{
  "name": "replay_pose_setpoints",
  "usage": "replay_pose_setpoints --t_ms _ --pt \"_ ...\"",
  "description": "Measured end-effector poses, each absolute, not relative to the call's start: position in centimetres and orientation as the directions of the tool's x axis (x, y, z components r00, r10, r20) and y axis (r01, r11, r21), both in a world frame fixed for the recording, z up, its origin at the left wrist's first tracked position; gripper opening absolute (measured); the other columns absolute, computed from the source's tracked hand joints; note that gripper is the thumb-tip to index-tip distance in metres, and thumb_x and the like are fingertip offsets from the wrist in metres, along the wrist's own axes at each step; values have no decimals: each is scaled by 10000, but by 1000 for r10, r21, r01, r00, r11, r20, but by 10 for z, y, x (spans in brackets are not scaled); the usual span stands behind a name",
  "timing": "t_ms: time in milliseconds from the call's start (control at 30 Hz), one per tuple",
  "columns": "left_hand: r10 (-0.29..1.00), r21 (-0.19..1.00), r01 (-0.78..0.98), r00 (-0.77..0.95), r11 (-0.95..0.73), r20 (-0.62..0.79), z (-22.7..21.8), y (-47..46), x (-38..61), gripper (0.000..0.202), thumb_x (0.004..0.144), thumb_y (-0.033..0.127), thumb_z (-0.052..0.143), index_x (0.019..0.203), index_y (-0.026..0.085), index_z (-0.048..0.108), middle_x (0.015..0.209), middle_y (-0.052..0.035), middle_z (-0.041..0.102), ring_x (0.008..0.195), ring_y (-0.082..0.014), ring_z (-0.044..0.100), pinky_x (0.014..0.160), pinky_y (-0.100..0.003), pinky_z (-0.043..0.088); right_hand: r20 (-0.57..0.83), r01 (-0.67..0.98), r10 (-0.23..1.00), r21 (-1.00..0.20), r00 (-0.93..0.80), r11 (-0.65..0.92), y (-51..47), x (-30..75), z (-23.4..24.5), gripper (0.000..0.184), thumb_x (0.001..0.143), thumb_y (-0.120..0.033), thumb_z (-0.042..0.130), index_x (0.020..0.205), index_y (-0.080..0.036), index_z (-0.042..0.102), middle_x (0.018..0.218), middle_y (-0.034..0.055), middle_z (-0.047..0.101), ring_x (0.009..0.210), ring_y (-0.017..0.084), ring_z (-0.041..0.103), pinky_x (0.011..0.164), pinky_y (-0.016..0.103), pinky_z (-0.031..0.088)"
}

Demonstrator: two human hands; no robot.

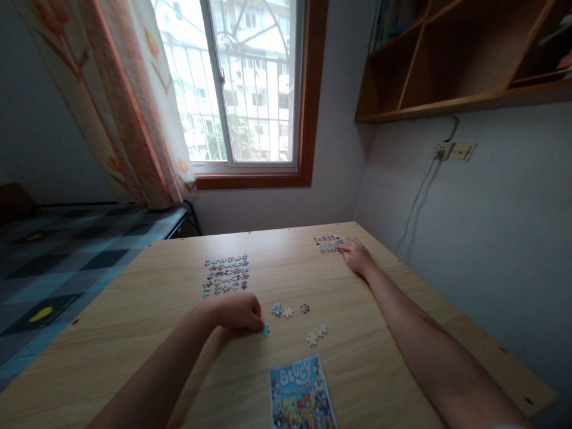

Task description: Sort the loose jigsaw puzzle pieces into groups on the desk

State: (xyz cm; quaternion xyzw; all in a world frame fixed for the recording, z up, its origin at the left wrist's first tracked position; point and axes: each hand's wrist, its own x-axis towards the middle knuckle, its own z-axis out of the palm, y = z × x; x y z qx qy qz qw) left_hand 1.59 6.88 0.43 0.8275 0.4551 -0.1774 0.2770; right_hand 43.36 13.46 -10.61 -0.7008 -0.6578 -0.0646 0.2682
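Note:
My left hand rests on the wooden table with fingers curled, its fingertips pinching or touching a small blue puzzle piece. My right hand reaches far across the table, fingers stretched flat, touching the edge of a small cluster of puzzle pieces. A larger spread of loose puzzle pieces lies beyond my left hand. A few single pieces and a pale pair lie between my arms. A blue picture card lies at the near edge.
A window with a wooden frame and a patterned curtain stand behind the table. A wooden shelf hangs on the right wall above a socket with a cable. A bed with a chequered cover lies left.

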Motion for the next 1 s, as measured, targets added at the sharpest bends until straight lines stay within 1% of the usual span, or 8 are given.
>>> replay_pose_setpoints --t_ms 233,433,600,700,767,833,933,1000 --pt "659 301 850 526 -433 -538 3 69 16 261 621 451 584 555 201 558 497 24 512 496 -137 438 503 -269 339 420 957 898 -289 129 -2 134 432 -104 355 891 -268 478 1153 -283 717 1445 50 474 1373 201 376 1178 402 258" --pt "659 293 855 518 -428 -546 3 70 16 248 626 445 586 570 205 562 515 27 524 498 -139 448 505 -272 342 471 955 872 -296 132 15 130 431 -101 383 877 -215 469 1173 -254 708 1411 58 507 1356 180 400 1181 367 266" --pt "659 283 858 511 -428 -553 6 68 18 239 623 433 596 566 203 565 524 25 533 512 -144 459 526 -279 355 546 955 831 -288 104 71 118 412 -75 334 864 -235 511 1108 -263 737 1388 52 526 1312 225 429 1138 404 305" --pt "661 286 857 513 -428 -548 7 67 18 248 622 440 603 574 198 582 537 21 552 527 -142 462 540 -274 364 547 921 832 -271 -91 279 109 384 -45 263 859 -267 561 1037 -233 752 1174 68 658 1121 199 555 1035 352 392" --pt "662 287 853 519 -436 -540 7 67 18 247 622 441 604 586 196 597 559 17 571 543 -142 469 539 -269 358 459 854 851 -304 -256 422 100 356 -27 235 878 -290 559 998 -223 750 951 46 709 880 148 615 872 278 454" --pt "661 280 852 521 -443 -539 7 67 18 246 625 440 600 596 195 608 572 15 581 555 -143 473 540 -267 352 372 778 832 -334 -411 533 87 323 -14 210 880 -300 572 963 -223 749 824 11 702 716 107 598 738 226 446" --pt "650 270 844 530 -463 -544 8 68 18 259 641 447 585 596 193 615 563 16 576 550 -140 459 552 -272 353 336 676 749 -324 -571 661 66 273 -9 205 887 -328 589 988 -242 745 874 2 705 716 83 594 703 199 415" --pt "644 271 839 537 -471 -544 7 68 18 271 652 456 577 602 193 622 560 17 574 544 -139 452 562 -276 358 299 660 723 -295 -623 691 53 248 -12 261 863 -412 625 1040 -258 739 923 7 709 737 93 601 690 203 409"
